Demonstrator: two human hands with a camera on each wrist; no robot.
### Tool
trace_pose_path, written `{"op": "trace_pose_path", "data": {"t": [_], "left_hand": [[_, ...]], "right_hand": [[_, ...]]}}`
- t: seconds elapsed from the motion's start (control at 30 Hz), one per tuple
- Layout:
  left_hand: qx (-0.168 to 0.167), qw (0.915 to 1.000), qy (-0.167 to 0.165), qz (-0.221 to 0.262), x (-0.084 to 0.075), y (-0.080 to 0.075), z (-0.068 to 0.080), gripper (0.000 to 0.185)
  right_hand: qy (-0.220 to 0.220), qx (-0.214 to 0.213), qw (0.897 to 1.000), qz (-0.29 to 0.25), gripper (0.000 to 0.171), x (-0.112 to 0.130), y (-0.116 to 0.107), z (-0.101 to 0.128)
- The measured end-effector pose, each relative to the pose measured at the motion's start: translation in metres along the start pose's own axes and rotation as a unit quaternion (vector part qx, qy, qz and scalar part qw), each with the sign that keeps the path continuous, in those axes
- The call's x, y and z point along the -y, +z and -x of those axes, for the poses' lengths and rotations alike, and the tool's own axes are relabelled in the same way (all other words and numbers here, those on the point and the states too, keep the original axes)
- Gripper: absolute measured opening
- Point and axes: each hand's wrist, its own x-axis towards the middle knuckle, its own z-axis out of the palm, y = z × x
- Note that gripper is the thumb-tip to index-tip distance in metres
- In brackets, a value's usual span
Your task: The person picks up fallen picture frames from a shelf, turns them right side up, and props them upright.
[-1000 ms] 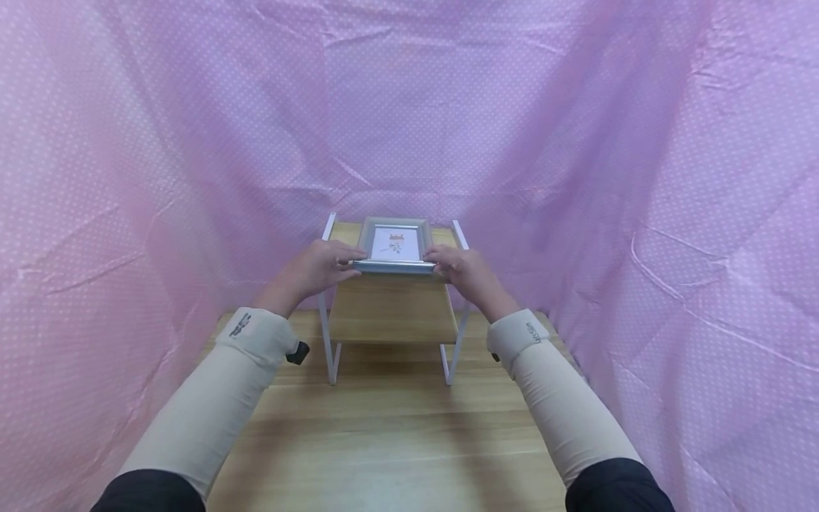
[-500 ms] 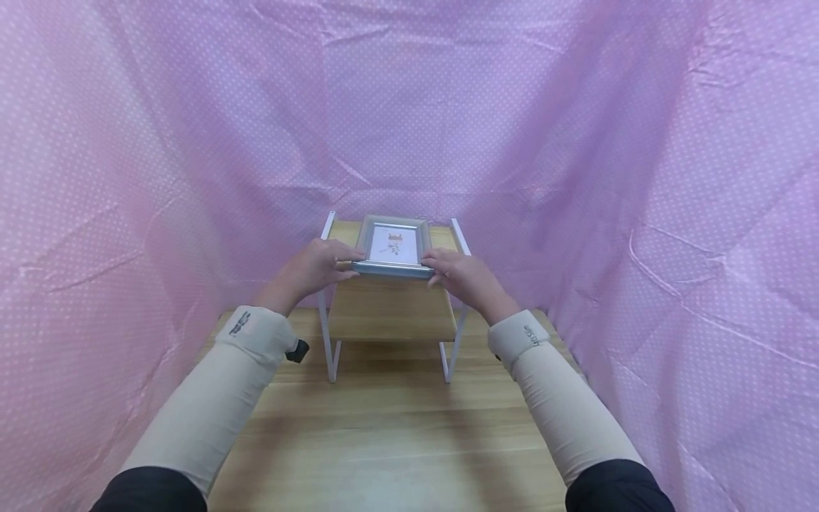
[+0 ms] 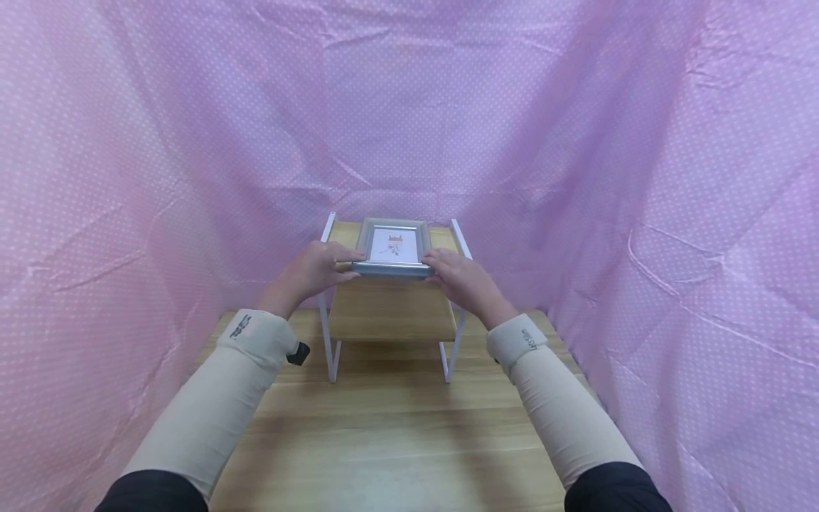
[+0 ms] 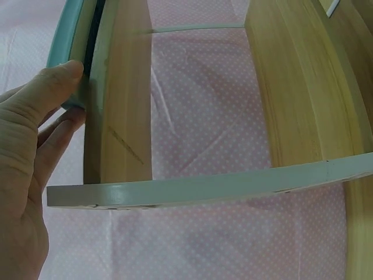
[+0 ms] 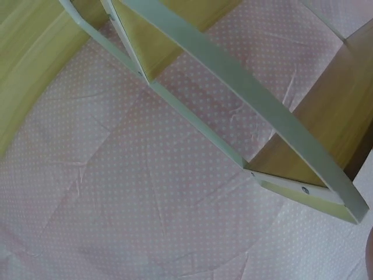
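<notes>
A silver-grey picture frame point(image 3: 392, 269) lies face up over the top board of a small side table point(image 3: 345, 233). Its white picture has a small orange and green design. My left hand point(image 3: 313, 269) pinches the near left corner, fingers above and thumb below. At the near right corner, my right hand point(image 3: 467, 279) holds the frame, fingers on top; its thumb is mostly hidden. In the left wrist view the left hand point(image 4: 26, 134) grips the frame's bluish edge point(image 4: 67, 35). Only a sliver of the right hand point(image 5: 370, 254) shows in the right wrist view.
The table has a lower wooden shelf point(image 3: 393, 313) and white side rails point(image 3: 325, 327). It stands on a wood-look floor point(image 3: 384, 434). Pink dotted cloth point(image 3: 409, 107) hangs behind and on both sides.
The frame has shifted very slightly toward me at its near edge. My right hand's fingers have moved a little left along it. The left hand has hardly moved.
</notes>
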Motion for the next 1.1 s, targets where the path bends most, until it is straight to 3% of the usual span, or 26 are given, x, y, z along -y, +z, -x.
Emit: {"op": "trace_pose_path", "data": {"t": [0.23, 0.5, 0.7, 0.9, 1.1], "left_hand": [[-0.053, 0.9955, 0.072, 0.032, 0.002, -0.001, -0.005, 0.034], [-0.089, 0.9898, 0.098, 0.052, 0.000, -0.007, -0.012, 0.034], [-0.117, 0.9844, 0.130, 0.020, -0.003, -0.013, -0.017, 0.036], [-0.137, 0.9821, 0.128, -0.012, -0.006, -0.017, -0.023, 0.041], [-0.146, 0.9837, 0.105, 0.001, -0.006, -0.021, -0.029, 0.040]], "right_hand": [[-0.005, -0.071, 0.997, 0.008, 0.038, -0.001, 0.005, 0.001], [0.019, -0.116, 0.993, 0.015, 0.036, 0.000, 0.003, -0.005], [0.035, -0.140, 0.989, 0.018, 0.029, 0.000, 0.001, -0.014], [0.059, -0.154, 0.986, 0.021, 0.030, 0.001, -0.006, -0.024], [0.078, -0.179, 0.980, 0.039, 0.026, -0.004, -0.006, -0.033]]}}
